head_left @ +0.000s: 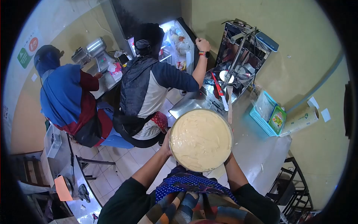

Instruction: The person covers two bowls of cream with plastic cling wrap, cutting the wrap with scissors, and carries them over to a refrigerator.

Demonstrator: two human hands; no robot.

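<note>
A round cake pan point(232, 148) full of pale yellow batter point(201, 140) is held level in front of my body, above the floor beside the steel table. My left hand point(167, 143) grips its left rim, with most of the fingers hidden under or behind the pan. On the lower right side, my right hand point(228, 159) holds the pan too, its fingers mostly out of sight. The batter's surface looks smoothed, with shallow swirl marks.
A steel table point(253, 149) on the right carries a red-and-white knife point(220, 91), a spatula point(229, 104), a turquoise basket point(263, 117) and a plastic wrap roll point(300, 121). Ahead, one person point(145, 86) holds an open fridge door point(186, 48); another person point(71, 97) stands near a mixer point(97, 52).
</note>
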